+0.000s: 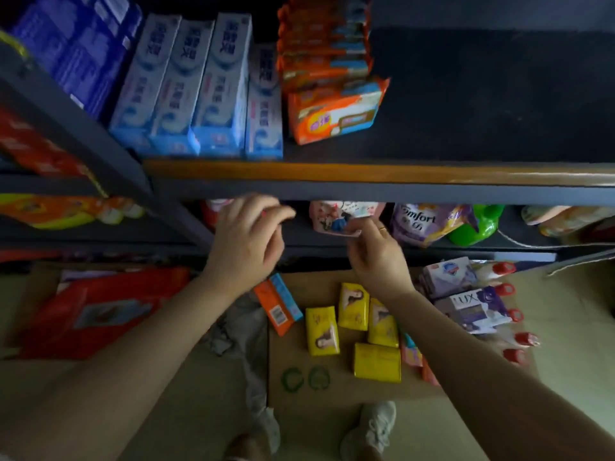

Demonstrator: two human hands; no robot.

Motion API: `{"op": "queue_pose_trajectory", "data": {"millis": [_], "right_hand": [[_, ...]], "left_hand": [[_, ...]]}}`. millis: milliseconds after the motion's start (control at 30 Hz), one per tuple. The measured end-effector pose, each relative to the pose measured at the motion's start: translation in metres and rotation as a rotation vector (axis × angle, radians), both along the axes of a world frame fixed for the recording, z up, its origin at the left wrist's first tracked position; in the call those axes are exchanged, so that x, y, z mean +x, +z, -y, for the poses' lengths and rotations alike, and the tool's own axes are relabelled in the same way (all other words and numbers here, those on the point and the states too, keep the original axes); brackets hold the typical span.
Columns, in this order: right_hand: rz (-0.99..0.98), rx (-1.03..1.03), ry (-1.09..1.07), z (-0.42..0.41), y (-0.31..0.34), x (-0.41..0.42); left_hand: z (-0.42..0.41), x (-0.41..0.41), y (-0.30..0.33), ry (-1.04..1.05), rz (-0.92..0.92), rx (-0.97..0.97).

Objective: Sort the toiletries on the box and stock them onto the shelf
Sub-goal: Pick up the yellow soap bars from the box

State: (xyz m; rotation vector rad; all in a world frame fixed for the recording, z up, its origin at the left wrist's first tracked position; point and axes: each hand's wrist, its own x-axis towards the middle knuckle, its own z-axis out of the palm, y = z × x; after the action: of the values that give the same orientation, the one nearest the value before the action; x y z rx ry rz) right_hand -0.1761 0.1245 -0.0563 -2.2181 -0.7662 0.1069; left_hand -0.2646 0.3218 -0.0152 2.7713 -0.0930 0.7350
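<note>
On the cardboard box [336, 390] lie several yellow soap bars [353, 306], an orange-and-blue pack [279, 305], purple LUX packs [472, 311], a white-and-purple soap pack [446, 276] and bottles with red caps [505, 289]. My right hand [377, 256] reaches to the lower shelf and pinches the bottom edge of a pink pouch [342, 212]. My left hand [248, 242] hovers at the lower shelf's front with its fingers curled, in front of a red bottle [213, 211]. Whether it holds anything is unclear.
The upper shelf [366, 174] carries blue-and-white toothpaste boxes [196, 91] and stacked orange packs [332, 111], with dark bare board to the right. A purple Comfort pouch [422, 224] and a green bottle [479, 224] stand beside the pink pouch. A red bag [100, 311] lies at left.
</note>
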Motion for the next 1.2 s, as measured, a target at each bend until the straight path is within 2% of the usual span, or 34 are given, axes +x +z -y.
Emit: {"op": "queue_pose_trajectory", "data": {"millis": [67,100,200,267,367,500,600,667,833,900,967,1067,1133,1200], "right_hand": [[-0.155,-0.091,0.055,-0.007,-0.034,-0.011],[-0.231,-0.154,0.078,-0.009,-0.054,-0.016],[-0.369,-0.457,0.150,-0.009,-0.112,-0.037],[-0.390,-0.662,0.227,-0.003,-0.141,-0.048],[-0.354,-0.814,0.389,0.007,-0.165,-0.058],[-0.190,-0.916,0.558,0.015,-0.181,-0.067],[-0.142,-0.879,0.536,0.013,-0.184,-0.068],[-0.136,-0.855,0.502,0.010,-0.183,-0.067],[-0.183,-0.882,0.432,0.013,-0.176,-0.070],[-0.303,-0.850,0.390,0.015,-0.171,-0.071],[-0.472,-0.738,0.290,0.018,-0.157,-0.067],[-0.652,-0.501,0.084,0.024,-0.124,-0.052],[-0.825,-0.228,0.003,0.030,-0.089,-0.038],[-1.031,0.073,0.012,0.039,-0.046,-0.027]], "left_hand": [[-0.001,-0.034,-0.046,-0.007,-0.234,-0.160],[0.001,-0.049,-0.072,0.057,-0.359,-0.255],[0.012,-0.076,-0.151,0.405,-0.727,-0.531],[0.024,-0.077,-0.191,0.602,-0.858,-0.771],[0.039,-0.072,-0.238,0.805,-0.835,-1.184],[0.049,-0.069,-0.282,0.942,-0.768,-1.249],[0.044,-0.067,-0.289,0.972,-0.740,-1.241],[0.045,-0.064,-0.270,0.959,-0.704,-1.189],[0.049,-0.065,-0.226,0.713,-0.697,-0.929],[0.042,-0.073,-0.213,0.606,-0.776,-0.958],[0.035,-0.080,-0.193,0.550,-0.845,-1.126],[0.030,-0.084,-0.147,0.545,-0.816,-1.348],[0.029,-0.081,-0.114,0.507,-0.796,-1.412],[0.030,-0.073,-0.082,0.427,-0.778,-1.431]]}}
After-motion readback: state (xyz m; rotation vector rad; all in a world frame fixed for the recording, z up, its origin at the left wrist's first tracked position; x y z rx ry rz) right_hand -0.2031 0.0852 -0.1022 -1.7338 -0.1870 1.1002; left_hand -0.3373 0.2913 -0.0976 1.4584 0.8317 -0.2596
